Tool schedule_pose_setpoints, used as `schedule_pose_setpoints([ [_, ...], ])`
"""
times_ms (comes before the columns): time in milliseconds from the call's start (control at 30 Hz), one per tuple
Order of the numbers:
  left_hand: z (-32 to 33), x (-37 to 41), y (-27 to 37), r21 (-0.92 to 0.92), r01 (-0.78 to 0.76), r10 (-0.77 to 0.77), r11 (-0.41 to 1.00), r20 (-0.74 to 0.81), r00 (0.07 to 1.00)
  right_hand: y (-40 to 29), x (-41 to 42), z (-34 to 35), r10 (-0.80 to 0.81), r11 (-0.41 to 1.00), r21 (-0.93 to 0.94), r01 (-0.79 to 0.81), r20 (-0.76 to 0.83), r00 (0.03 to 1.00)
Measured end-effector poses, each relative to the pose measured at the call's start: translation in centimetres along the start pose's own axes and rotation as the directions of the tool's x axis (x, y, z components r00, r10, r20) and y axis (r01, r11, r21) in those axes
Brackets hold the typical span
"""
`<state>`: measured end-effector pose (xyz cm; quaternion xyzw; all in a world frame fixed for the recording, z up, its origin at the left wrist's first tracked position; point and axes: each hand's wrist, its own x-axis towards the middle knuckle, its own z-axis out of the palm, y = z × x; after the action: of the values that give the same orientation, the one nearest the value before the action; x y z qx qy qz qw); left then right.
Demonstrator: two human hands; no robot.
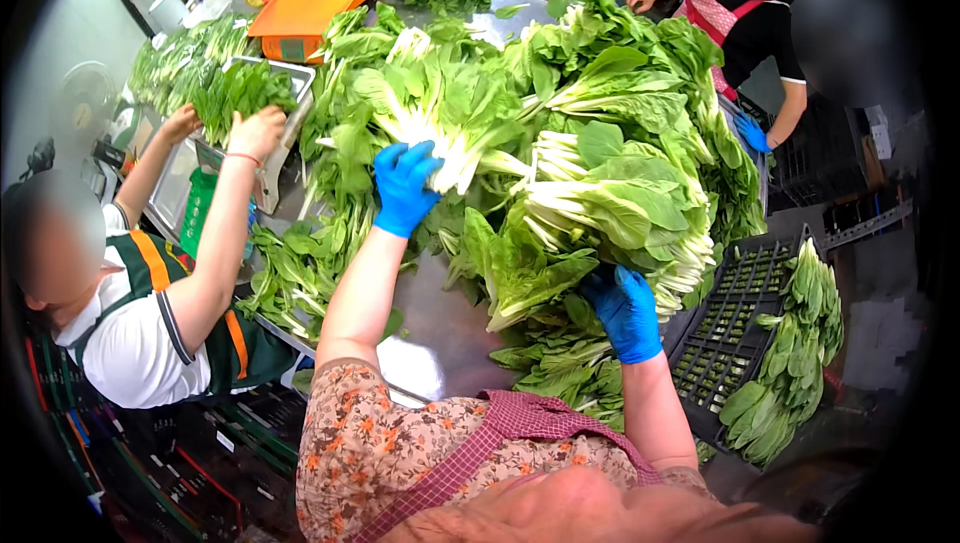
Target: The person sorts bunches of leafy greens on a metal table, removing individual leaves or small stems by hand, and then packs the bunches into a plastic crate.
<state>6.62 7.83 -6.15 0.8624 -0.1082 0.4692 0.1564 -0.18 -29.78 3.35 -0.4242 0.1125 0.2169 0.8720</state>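
Observation:
My left hand (407,187), in a blue glove, grips the white stem ends of a bunch of leafy greens (450,104) at the middle of the metal table (442,318). My right hand (626,310), also gloved in blue, is at the near right edge of the pile, touching leaves; its fingers are partly hidden under them, so its hold cannot be told. Between my hands lie loose yellowish-green leaves (525,273). A thick stack of greens with pale stems (600,205) rises just beyond my right hand.
A co-worker on the left handles greens over a tray beside an orange weighing scale (311,7). Another person's hands hold greens at the far edge. A person in a pink apron stands at the far right. A black plastic crate (739,318) with greens stands to the right.

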Motion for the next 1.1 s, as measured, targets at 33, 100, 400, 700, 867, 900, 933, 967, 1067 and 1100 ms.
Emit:
schedule_pose_setpoints([
  [33,-0.3,-1.4,0.3,-0.003,0.017,-0.017,1.000,-0.016,1.000,0.1,-0.2,0.1,0.003,1.000,-0.001,-0.003,-0.008,1.000],
  [100,-0.9,-2.0,0.2,-0.027,0.012,-0.011,1.000,0.021,1.000,-0.1,0.1,0.6,-0.009,1.000,-0.006,0.009,0.012,1.000],
  [400,-6.9,0.7,2.0,-0.067,0.061,-0.042,0.996,0.254,0.966,0.2,0.3,-1.3,0.023,0.999,-0.025,-0.023,0.010,1.000],
  [700,-9.1,9.1,15.1,-0.326,0.078,0.062,0.942,0.395,0.916,0.7,0.3,-2.3,0.054,0.998,-0.037,-0.051,0.071,0.996],
  [867,-4.7,6.5,21.6,-0.195,-0.099,0.200,0.976,0.611,0.766,-0.2,-1.9,0.1,0.000,0.958,-0.286,0.030,0.104,0.995],
  [900,-3.8,6.1,21.5,-0.144,-0.112,0.179,0.983,0.643,0.745,-0.8,-3.1,-0.2,0.005,0.874,-0.480,0.072,0.158,0.987],
  [933,-3.2,6.2,21.3,-0.119,-0.120,0.169,0.986,0.645,0.745,-1.2,-4.6,-0.7,-0.006,0.832,-0.542,0.115,0.199,0.980],
  [967,-3.0,6.4,21.2,-0.136,-0.109,0.171,0.985,0.638,0.751,-1.8,-6.0,-1.3,-0.011,0.784,-0.600,0.159,0.242,0.970],
  [1067,-3.4,6.8,21.3,-0.168,-0.067,0.160,0.984,0.636,0.755,-4.3,-8.7,-5.2,-0.175,0.681,-0.678,0.276,0.216,0.961],
  [1100,-3.4,6.8,21.4,-0.167,-0.083,0.173,0.982,0.641,0.748,-4.6,-9.2,-6.9,-0.293,0.604,-0.727,0.327,0.180,0.939],
])
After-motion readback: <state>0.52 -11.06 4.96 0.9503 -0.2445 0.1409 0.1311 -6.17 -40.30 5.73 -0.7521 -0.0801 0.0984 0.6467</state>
